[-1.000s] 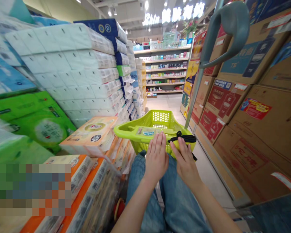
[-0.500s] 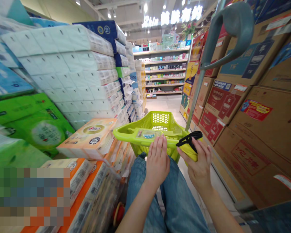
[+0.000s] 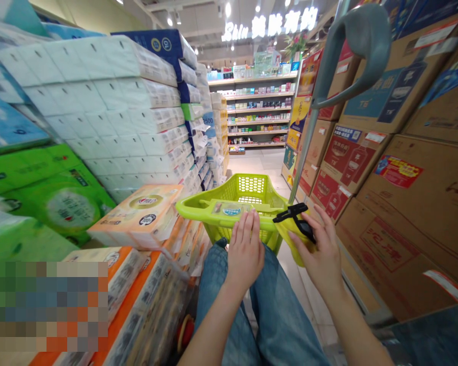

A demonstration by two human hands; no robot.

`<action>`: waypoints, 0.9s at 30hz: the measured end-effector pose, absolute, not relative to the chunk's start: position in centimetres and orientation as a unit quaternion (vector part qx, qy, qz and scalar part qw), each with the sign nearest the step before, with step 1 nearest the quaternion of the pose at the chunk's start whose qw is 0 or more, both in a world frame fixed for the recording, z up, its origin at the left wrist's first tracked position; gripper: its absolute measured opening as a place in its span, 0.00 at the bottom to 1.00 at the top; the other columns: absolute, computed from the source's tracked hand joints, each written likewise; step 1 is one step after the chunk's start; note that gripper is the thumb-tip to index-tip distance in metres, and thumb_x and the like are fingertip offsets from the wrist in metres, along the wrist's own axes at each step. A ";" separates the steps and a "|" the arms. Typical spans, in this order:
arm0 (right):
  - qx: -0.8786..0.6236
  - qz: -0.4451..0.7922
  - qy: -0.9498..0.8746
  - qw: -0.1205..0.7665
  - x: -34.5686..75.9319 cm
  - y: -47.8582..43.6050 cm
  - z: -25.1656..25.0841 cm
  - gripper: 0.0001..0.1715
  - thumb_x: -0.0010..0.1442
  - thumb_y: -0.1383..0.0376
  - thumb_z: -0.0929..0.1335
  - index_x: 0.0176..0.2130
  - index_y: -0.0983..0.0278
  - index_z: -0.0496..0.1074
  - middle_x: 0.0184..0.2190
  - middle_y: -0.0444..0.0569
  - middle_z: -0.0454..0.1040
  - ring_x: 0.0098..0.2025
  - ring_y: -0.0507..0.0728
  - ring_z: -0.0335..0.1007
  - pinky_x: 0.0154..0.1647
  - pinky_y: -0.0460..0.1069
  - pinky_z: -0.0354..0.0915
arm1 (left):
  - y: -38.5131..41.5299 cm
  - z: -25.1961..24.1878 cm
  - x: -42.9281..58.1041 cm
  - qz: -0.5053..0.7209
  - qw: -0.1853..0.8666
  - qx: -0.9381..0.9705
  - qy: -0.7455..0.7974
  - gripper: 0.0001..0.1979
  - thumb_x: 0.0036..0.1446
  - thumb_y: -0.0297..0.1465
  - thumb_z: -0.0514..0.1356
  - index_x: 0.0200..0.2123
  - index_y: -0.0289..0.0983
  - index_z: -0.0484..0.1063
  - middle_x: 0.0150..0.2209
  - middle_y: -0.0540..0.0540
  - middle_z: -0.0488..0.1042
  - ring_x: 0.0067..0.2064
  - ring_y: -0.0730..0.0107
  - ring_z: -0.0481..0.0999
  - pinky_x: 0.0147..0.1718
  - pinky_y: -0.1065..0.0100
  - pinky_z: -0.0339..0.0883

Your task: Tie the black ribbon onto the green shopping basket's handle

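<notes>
Here, left hand [image 3: 245,251] flat, unclenched, at basket [image 3: 213,218]; right hand [image 3: 322,251] curled, gripping yellow-and-black item [image 3: 285,231].

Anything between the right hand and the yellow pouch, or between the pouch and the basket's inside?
Nothing visible stands between the right hand and the yellow pouch it holds. Between the pouch and the inside of the basket is its near rim; the left hand is farther left along it.

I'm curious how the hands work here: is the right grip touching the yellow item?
Touching. The head view shows the thumb of the right grip lying against the yellow item.
</notes>
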State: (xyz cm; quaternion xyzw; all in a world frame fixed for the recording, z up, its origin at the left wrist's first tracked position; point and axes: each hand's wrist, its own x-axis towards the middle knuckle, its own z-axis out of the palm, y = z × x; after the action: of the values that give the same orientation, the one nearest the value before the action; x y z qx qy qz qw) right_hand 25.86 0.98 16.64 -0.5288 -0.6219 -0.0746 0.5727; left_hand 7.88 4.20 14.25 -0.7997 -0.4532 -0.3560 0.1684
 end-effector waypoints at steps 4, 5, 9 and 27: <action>-0.538 -0.103 -0.588 0.596 25.9 1.4 16.7 0.12 0.59 0.57 0.72 0.41 0.61 0.74 0.55 0.56 0.66 0.54 0.61 0.70 0.57 0.60 0.68 | 4.2 14.2 7.9 -0.349 0.174 -0.801 -0.454 0.37 0.61 0.24 0.51 0.71 0.28 0.42 0.70 0.35 0.56 0.72 0.54 0.51 0.68 0.50 0.53; -0.544 -0.102 -0.588 0.590 25.9 1.4 16.8 0.11 0.59 0.57 0.72 0.38 0.61 0.73 0.52 0.55 0.68 0.53 0.61 0.70 0.56 0.60 0.68 | 4.2 14.2 7.9 -0.349 0.175 -0.800 -0.455 0.37 0.61 0.24 0.51 0.71 0.28 0.42 0.70 0.36 0.56 0.72 0.54 0.50 0.68 0.50 0.53; -0.549 -0.050 -0.634 0.542 26.9 1.0 18.2 0.13 0.60 0.55 0.70 0.31 0.61 0.70 0.46 0.52 0.72 0.50 0.60 0.71 0.54 0.57 0.67 | 4.1 14.2 7.9 -0.354 0.173 -0.797 -0.457 0.37 0.61 0.24 0.51 0.71 0.29 0.42 0.70 0.36 0.56 0.72 0.55 0.51 0.68 0.51 0.53; -0.558 -0.154 -0.550 0.602 29.1 2.9 18.5 0.14 0.57 0.56 0.73 0.38 0.61 0.69 0.43 0.53 0.71 0.47 0.60 0.70 0.45 0.55 0.69 | 4.1 14.2 7.9 -0.360 0.174 -0.797 -0.453 0.38 0.61 0.24 0.51 0.72 0.30 0.40 0.69 0.35 0.57 0.71 0.54 0.53 0.67 0.50 0.55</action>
State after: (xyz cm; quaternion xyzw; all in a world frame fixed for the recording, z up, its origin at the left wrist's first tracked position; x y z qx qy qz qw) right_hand 29.09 2.91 18.49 -0.5575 -0.5501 -0.1537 0.6025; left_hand 7.93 4.13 14.22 -0.7971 -0.4525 -0.3600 0.1741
